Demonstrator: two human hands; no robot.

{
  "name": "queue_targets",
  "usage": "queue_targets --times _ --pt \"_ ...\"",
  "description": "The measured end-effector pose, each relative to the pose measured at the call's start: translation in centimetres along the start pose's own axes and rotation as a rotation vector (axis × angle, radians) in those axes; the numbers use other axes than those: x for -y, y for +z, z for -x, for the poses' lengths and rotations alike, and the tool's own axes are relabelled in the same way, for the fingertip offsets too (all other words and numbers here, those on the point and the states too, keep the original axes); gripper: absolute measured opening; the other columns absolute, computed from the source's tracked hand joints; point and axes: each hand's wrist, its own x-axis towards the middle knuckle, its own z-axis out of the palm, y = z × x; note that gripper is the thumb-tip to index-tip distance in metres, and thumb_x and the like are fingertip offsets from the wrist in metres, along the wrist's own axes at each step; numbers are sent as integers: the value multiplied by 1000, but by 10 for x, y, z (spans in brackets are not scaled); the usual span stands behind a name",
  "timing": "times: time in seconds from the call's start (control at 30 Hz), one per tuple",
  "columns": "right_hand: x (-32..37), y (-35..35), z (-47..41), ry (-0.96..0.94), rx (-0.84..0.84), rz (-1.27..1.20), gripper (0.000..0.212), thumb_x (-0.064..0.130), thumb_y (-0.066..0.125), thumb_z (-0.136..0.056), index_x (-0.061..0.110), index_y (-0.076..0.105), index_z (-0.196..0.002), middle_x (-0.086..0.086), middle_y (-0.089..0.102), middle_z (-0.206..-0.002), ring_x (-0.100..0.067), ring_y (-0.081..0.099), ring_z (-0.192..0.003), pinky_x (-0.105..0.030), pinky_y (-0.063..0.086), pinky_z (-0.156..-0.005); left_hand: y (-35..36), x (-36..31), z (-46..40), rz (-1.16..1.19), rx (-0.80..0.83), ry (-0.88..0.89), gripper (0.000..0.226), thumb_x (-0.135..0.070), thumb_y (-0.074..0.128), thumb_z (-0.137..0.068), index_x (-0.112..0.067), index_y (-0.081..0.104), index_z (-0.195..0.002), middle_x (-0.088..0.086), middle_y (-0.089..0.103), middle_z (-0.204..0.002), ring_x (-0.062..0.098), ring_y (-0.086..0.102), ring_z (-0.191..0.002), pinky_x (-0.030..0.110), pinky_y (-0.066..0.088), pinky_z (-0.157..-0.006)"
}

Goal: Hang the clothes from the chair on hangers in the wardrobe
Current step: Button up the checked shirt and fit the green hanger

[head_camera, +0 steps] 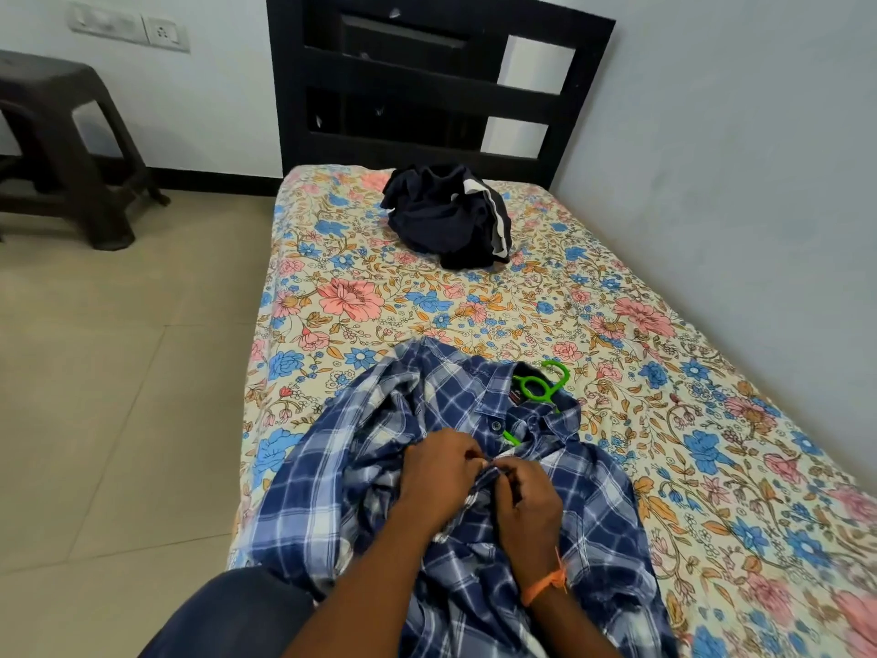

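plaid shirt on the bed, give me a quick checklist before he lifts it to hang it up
1. Green hanger inside the plaid shirt, hook out at the collar: ok.
2. Top collar button fastened: cannot tell.
3. Button being worked on closed: not ok; left hand and right hand both pinch the front placket.
4. Hanger arms seated in both shoulders: cannot tell, fabric hides them.
5. Shirt lying smooth: not ok; bunched on the bed.
6. Other clothes done: not ok; dark clothes lie near the headboard.
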Motion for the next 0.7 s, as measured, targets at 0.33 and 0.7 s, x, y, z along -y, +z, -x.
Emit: queue_targets --times 0.33,0.7 --pt "1 5 2 4 -74 -33 28 23 45 -97 5 66 -97 -1 62 -90 -4 50 -77 -3 36 -76 8 8 -9 317 92 -155 10 -29 65 -83 -25 71 -76 -12 69 -71 4 63 -67 20 45 -60" --pt "-5 10 6 -59 -78 19 29 24 47 -98 4 68 -94 -8 65 -86 -13 53 -77 -11 33 -73 4 10 -3 415 58 -169 11 -24 64 -88 -20 70 -79 -8 66 -72 8 61 -69 30 53 -71"
